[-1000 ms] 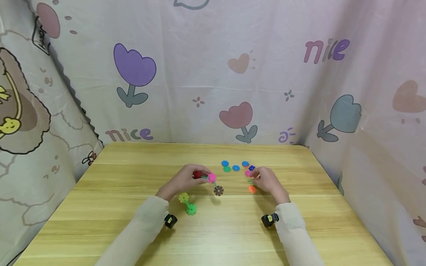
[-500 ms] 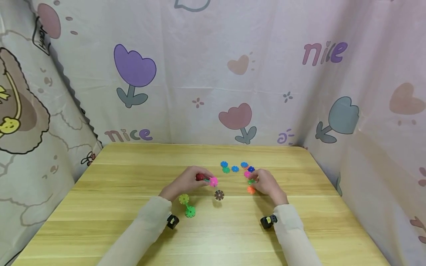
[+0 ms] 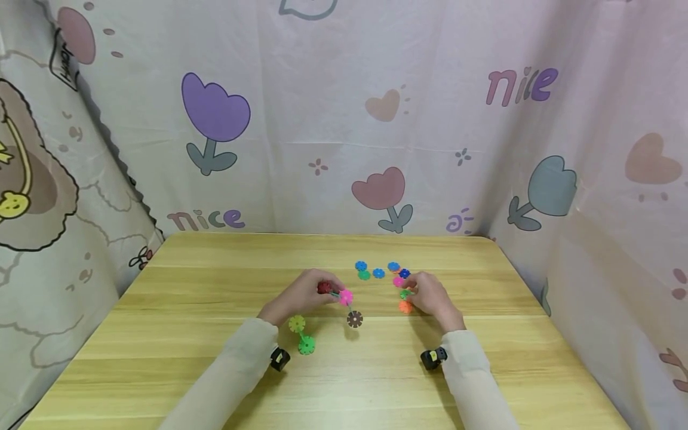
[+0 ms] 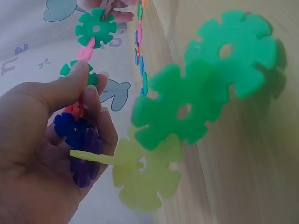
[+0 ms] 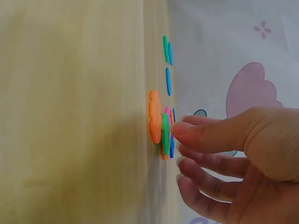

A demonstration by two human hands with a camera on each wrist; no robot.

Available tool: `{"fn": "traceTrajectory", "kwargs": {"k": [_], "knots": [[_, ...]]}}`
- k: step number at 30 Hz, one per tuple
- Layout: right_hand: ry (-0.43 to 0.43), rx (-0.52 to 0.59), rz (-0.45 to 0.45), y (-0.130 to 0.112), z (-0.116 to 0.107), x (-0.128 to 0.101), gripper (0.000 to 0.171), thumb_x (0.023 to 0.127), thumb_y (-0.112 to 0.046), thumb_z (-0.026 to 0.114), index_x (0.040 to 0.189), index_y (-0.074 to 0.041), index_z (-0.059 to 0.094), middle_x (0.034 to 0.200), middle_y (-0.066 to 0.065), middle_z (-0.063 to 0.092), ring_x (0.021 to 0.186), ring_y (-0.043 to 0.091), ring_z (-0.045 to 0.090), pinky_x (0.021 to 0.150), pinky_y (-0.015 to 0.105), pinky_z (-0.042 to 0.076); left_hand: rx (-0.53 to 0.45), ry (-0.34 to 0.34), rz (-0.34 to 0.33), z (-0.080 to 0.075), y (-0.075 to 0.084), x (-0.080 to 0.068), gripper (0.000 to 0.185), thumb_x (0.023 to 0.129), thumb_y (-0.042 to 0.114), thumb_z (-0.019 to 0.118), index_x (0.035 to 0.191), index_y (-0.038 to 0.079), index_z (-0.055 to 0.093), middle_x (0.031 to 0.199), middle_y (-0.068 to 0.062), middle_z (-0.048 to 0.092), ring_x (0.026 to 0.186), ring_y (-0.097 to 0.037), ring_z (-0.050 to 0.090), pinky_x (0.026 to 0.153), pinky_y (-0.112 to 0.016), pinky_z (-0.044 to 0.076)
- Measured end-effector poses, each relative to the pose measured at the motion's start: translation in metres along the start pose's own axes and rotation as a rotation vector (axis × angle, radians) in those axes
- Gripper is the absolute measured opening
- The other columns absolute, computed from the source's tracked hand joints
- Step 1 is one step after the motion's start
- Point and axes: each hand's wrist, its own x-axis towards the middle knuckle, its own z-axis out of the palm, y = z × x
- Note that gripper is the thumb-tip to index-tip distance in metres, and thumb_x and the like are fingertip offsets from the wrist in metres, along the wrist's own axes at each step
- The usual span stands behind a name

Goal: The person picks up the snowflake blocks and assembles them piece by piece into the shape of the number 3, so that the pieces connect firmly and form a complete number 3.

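Observation:
My left hand (image 3: pixel 309 294) grips a chain of interlocking plastic snowflake discs. A pink disc (image 3: pixel 346 297) and a brown disc (image 3: pixel 355 319) extend beyond its fingertips; a red disc (image 3: pixel 325 287) shows at the fingers. In the left wrist view, thumb and fingers pinch a green disc (image 4: pixel 67 70), with blue (image 4: pixel 70 129) and purple (image 4: pixel 85 161) discs by the palm. Yellow (image 3: pixel 297 323) and green (image 3: pixel 306 345) discs, joined together, lie below that wrist. My right hand (image 3: pixel 428 292) is at a small green disc (image 5: pixel 165 134), thumb tip right at its edge, fingers loosely bent.
An orange disc (image 3: pixel 405 306) lies just nearer than the right fingertips. Beyond them are pink (image 3: pixel 398 282) and dark blue (image 3: pixel 405 273) discs. Light blue (image 3: pixel 378 273) and green (image 3: pixel 364 275) discs lie farther back on the wooden table (image 3: pixel 215 257). A printed curtain (image 3: pixel 301 119) hangs behind.
The pink and brown end of the held chain has moved slightly right and nearer, with the left hand shifting a little. The right hand stays nearly still by the green disc.

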Motion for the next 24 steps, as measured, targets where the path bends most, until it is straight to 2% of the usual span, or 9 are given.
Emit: {"fn": "traceTrajectory", "kwargs": {"k": [9,15,19,24], "knots": [[-0.03,-0.016,0.013,-0.0005,0.0016,0.0002,0.027,0.081,0.005,0.08,0.107,-0.001,0.076,0.101,0.014,0.073,0.095,0.027,0.066,0.09,0.048,0.057,-0.002,-0.006,0.028,0.0025,-0.0005,0.0027,0.014,0.091,0.004,0.077,0.103,0.011,0.08,0.101,-0.003,0.078,0.08,-0.01,0.061,0.072,-0.021,0.055],[-0.028,-0.007,0.008,0.0018,0.0006,-0.0003,0.026,0.079,0.003,0.083,0.104,0.0,0.075,0.097,0.013,0.072,0.091,0.025,0.064,0.088,0.046,0.057,0.0,-0.012,0.054,0.0028,-0.0019,0.0035,0.014,0.091,0.004,0.077,0.101,0.011,0.081,0.101,-0.004,0.079,0.071,-0.008,0.053,0.067,-0.019,0.05],[-0.009,-0.005,-0.021,0.0028,-0.0002,0.0002,0.023,0.079,0.001,0.084,0.1,-0.001,0.074,0.093,0.011,0.071,0.087,0.023,0.064,0.084,0.044,0.056,-0.004,-0.015,0.055,0.0027,-0.0016,0.0038,0.013,0.091,0.004,0.077,0.1,0.011,0.082,0.099,-0.004,0.079,0.068,-0.008,0.049,0.064,-0.019,0.047],[0.016,-0.005,-0.067,0.0015,-0.0026,0.0007,0.012,0.085,0.0,0.079,0.093,-0.003,0.072,0.087,0.009,0.071,0.08,0.02,0.062,0.074,0.037,0.053,-0.004,-0.018,0.044,0.003,-0.001,0.0048,0.014,0.091,0.003,0.077,0.1,0.012,0.083,0.097,-0.003,0.079,0.064,-0.008,0.044,0.061,-0.018,0.043]]}}
